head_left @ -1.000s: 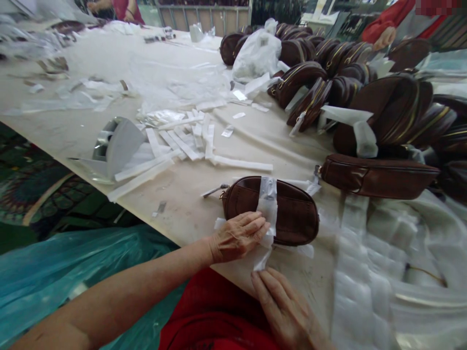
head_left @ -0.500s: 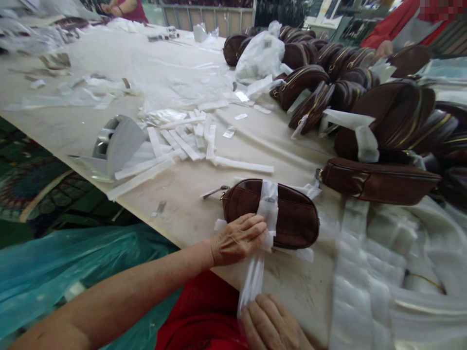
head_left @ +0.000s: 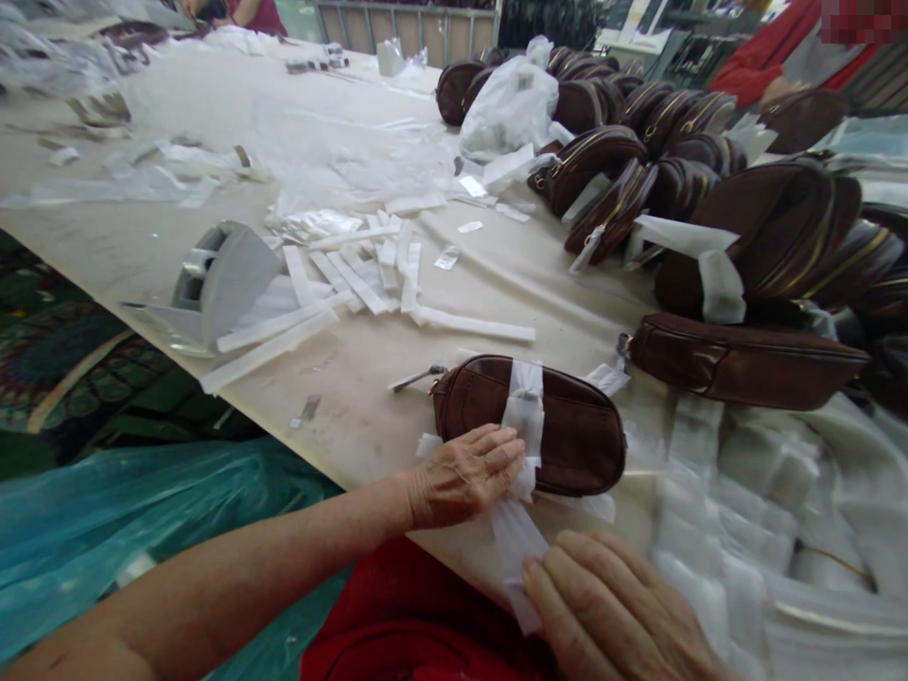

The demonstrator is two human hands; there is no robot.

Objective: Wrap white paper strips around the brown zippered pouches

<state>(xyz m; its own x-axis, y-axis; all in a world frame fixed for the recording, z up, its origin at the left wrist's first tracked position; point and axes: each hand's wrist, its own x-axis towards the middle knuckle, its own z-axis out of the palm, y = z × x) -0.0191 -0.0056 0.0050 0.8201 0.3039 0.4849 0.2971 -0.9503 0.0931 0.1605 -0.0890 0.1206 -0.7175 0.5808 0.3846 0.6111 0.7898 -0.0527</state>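
Note:
A dark brown zip pouch (head_left: 578,430) lies on the table in front of me, its zip pull to the left. A translucent white strip (head_left: 526,388) crosses its middle like a band. My left hand (head_left: 468,473) rests flat on the pouch's near side, fingers stretched together and pressing against the band. Below it, a loose white strip (head_left: 517,544) hangs down near the table edge. Its lower part is pinched by my right hand (head_left: 610,605), whose thumb is partly hidden.
Several brown pouches (head_left: 752,359) are heaped on the right, with a knotted plastic bag (head_left: 511,99) behind. White strips (head_left: 355,279) lie beside a tape dispenser (head_left: 234,284) at the left edge. Wrapping sheets (head_left: 724,530) lie at right. A co-worker's red sleeve (head_left: 756,57) shows behind the heap.
My right hand has moved up and to the right, and the loose strip has spread out and swung with it. My left hand stays on the pouch.

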